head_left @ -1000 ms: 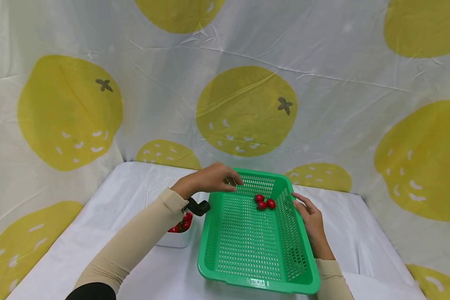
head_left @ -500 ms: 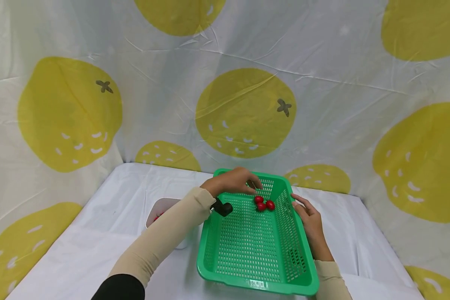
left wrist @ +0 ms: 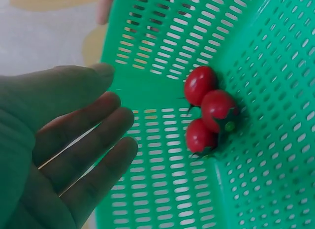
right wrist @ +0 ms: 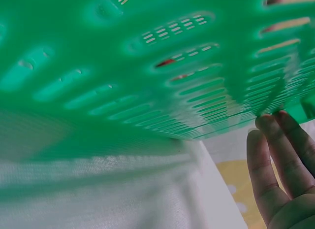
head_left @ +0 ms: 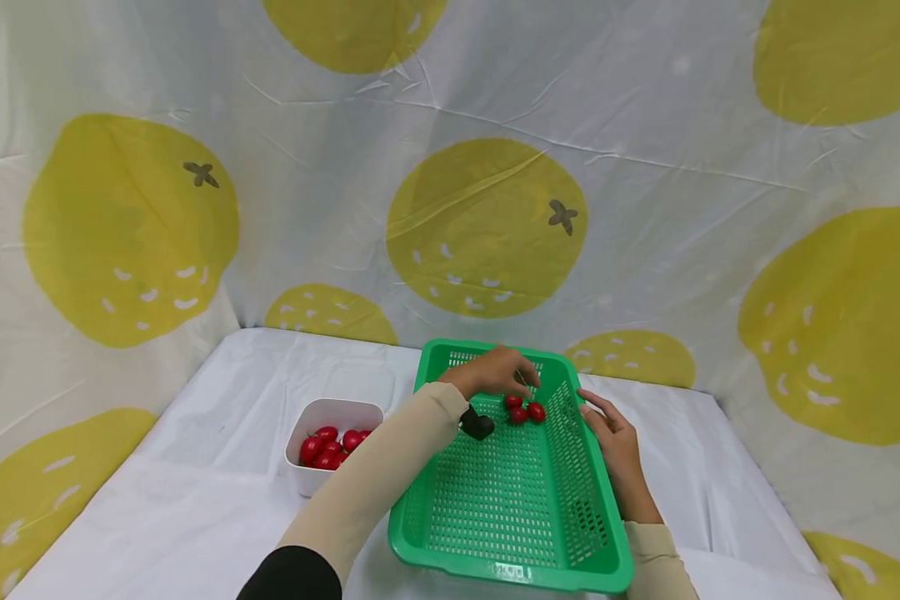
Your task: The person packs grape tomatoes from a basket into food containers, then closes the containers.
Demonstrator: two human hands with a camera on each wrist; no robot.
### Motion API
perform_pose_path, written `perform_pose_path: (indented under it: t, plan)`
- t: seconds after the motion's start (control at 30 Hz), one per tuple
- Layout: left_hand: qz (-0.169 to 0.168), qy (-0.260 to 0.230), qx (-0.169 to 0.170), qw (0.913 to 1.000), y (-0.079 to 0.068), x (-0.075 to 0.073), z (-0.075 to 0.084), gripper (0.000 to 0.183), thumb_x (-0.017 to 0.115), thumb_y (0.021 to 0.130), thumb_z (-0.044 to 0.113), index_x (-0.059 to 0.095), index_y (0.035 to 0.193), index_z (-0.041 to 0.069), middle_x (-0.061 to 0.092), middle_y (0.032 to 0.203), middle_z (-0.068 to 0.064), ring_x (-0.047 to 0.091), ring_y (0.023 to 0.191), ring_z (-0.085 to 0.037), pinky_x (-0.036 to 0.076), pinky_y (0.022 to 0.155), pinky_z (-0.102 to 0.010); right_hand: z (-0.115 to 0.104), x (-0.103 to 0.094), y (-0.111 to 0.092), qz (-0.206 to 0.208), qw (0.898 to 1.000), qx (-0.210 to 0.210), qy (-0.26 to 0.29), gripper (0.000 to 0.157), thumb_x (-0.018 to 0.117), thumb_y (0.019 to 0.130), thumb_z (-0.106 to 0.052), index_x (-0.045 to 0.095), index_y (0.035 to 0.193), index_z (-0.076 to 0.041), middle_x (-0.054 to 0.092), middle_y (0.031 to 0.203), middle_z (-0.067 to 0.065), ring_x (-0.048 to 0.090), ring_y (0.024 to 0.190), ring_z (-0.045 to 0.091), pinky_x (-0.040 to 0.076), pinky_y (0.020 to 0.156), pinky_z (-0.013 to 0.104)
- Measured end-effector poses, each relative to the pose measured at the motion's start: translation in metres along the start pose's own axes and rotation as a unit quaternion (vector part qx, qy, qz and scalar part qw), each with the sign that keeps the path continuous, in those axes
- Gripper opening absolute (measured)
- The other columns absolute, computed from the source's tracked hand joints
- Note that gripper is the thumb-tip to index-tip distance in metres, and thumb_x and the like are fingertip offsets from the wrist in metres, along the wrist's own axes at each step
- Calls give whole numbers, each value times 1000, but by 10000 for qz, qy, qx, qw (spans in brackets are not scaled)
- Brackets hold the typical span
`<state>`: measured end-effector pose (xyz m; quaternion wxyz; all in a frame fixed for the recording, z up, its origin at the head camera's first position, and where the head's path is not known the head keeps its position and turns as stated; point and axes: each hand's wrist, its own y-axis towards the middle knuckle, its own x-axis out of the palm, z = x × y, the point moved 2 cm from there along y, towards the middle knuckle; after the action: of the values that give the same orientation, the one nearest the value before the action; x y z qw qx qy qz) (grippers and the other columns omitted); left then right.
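Three cherry tomatoes [head_left: 536, 412] lie together in the far right part of a green plastic basket [head_left: 495, 570]. Above them, in the head view, is my left hand [head_left: 498, 372], reaching in over the basket's left side. The left wrist view shows this hand [left wrist: 74, 140] with its fingers apart and nothing held, beside the tomatoes [left wrist: 219, 110] but not touching them. My right hand [head_left: 621, 454] rests against the outside of the basket's right rim. In the right wrist view its fairly straight fingers [right wrist: 285, 160] touch the basket wall from outside.
Left of the basket stands a white container [head_left: 315, 482] holding several cherry tomatoes [head_left: 322, 448], partly hidden by my left sleeve [head_left: 390, 467]. Behind it lies a pale flat lid-like piece [head_left: 360, 383]. A fruit-printed curtain [head_left: 645, 275] hangs behind the white-covered table [head_left: 202, 467].
My left hand has moved right, from the basket's far left rim to above the tomatoes. The white container has come into view from behind the arm. The right hand stays at the rim.
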<state>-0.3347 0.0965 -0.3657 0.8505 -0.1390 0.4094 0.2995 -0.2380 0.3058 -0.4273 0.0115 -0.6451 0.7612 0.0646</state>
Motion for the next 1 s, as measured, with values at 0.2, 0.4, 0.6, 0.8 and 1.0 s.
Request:
perform_pose_path:
  t: [0.2,0.4,0.6,0.8,1.0]
  plan:
    - [53,29,-265,9996,9,11,-8,26,66,92,12,69,117,7,67,117,-3,64,100,-10,49,78,-16,0,4,1,-16,10000,-37,-23,46,59,97,-29,53,137,-7,70,111,-3,69,79,15,57,63,30]
    - [49,106,-422,9990,12,23,-13,24,67,91,14,71,115,10,68,113,-2,63,100,-10,49,79,-18,0,6,1,14,10000,4,-12,46,59,97,-28,53,137,-7,70,109,-5,69,79,14,57,63,30]
    - [56,241,-445,9987,11,30,-20,23,68,90,13,72,113,11,70,108,1,63,97,-9,49,81,-18,-1,7,1,47,10000,62,-40,46,60,96,-29,54,136,-7,71,107,-6,69,79,14,57,64,30]
    - [65,234,-571,9981,11,37,-28,20,68,90,13,73,110,12,70,107,1,62,98,-8,49,78,-18,0,6,0,73,9999,70,-104,44,60,96,-29,55,135,-9,71,109,-4,69,79,14,57,64,30]
    - [11,216,-509,9985,14,39,-26,20,67,90,11,73,109,12,70,106,2,63,96,-8,49,77,-18,0,1,0,119,9999,-15,-34,44,60,96,-27,55,135,-6,71,104,-7,68,75,13,56,61,29]
